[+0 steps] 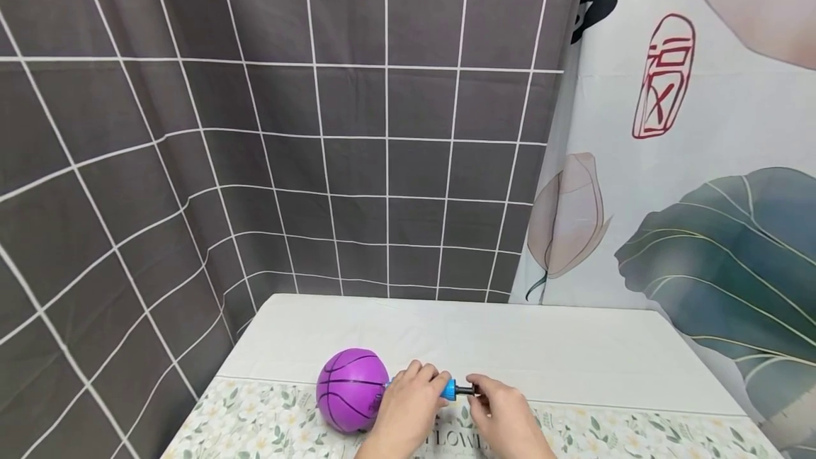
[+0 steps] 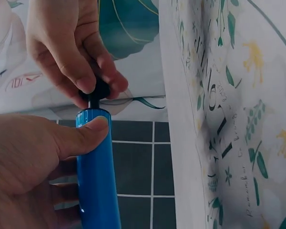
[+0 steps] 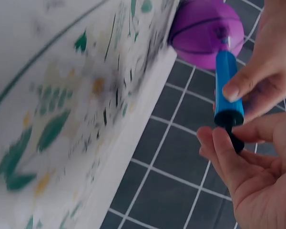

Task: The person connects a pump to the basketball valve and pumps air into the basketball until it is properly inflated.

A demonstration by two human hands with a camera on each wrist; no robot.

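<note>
One blue pump (image 3: 225, 83) lies crosswise near the front middle of the bench (image 1: 510, 346), between a purple ball (image 1: 353, 389) and the right hand (image 1: 508, 413). Its narrow tip meets the side of the ball, which is marked with dark curved lines like a basketball. The left hand (image 1: 409, 406) grips the barrel, its thumb laid along the blue surface and its fingers wrapped round the other side. At the opposite end, the fingers of the right hand pinch the black handle (image 3: 237, 143), and a short piece of dark rod shows between handle and barrel. Under the ball, a floral cloth (image 1: 255, 409) with green leaves and partly hidden lettering covers the near part of the bench; the far part is plain white. Behind stands a dark curtain (image 1: 421, 101) with a white grid, and to its right a pale curtain (image 1: 599, 112) bears large painted leaves and a red seal.
</note>
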